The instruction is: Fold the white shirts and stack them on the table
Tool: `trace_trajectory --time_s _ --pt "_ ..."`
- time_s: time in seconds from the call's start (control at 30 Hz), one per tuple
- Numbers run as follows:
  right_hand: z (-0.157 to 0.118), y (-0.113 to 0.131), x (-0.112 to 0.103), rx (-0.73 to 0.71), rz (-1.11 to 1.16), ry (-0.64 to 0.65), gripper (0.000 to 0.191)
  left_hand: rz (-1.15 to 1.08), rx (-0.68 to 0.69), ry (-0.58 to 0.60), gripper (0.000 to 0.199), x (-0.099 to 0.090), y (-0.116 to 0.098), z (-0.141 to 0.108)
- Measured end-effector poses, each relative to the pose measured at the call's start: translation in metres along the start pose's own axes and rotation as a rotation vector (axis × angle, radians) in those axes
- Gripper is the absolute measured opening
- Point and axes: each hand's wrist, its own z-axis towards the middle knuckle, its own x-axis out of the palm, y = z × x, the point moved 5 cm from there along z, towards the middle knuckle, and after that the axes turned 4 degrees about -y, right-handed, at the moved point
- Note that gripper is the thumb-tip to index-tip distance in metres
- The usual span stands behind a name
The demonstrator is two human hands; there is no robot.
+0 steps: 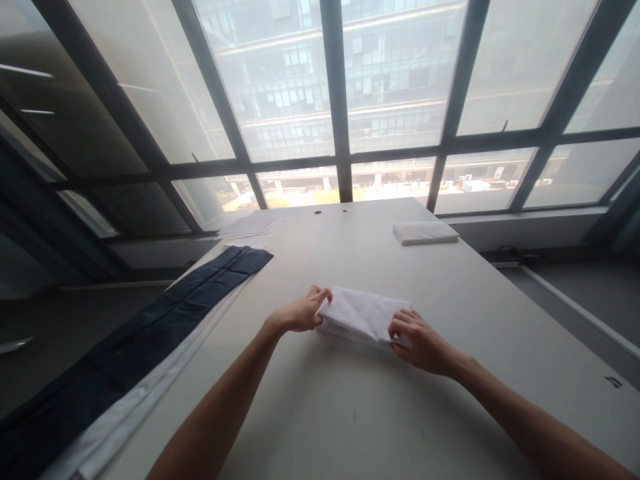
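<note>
A folded white cloth (361, 312) lies near the middle of the white table (330, 413), its near edge slightly lifted and its layers loose. My left hand (301, 312) grips the cloth's left end between thumb and fingers. At the right end, my right hand (417, 338) has its fingers curled round the near corner of the same cloth. The undersides of the fingers are hidden.
Dark trousers (165, 313) lie along the table's left side on top of white fabric (150, 393). White sheets (247, 225) are at the back left. Another folded white cloth (425, 232) sits at the back right. Large windows stand beyond the table.
</note>
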Motion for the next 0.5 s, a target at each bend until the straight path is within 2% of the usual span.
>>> trace_trajectory --time_s 0.2,0.37,0.43,0.5 --pt "0.000 -0.004 0.009 -0.029 -0.036 0.023 0.018 -0.139 -0.069 0.033 0.049 0.007 0.013 0.004" --pt "-0.001 -0.005 0.011 -0.023 -0.045 0.039 0.019 -0.232 -0.106 -0.020 0.067 -0.004 0.018 0.004" --pt "-0.001 -0.004 0.011 -0.019 -0.039 0.039 0.020 -0.340 -0.127 0.024 0.070 -0.006 0.015 0.003" --pt "0.000 -0.004 0.010 -0.014 -0.032 0.045 0.020 -0.544 -0.145 0.093 0.075 -0.006 0.011 0.002"
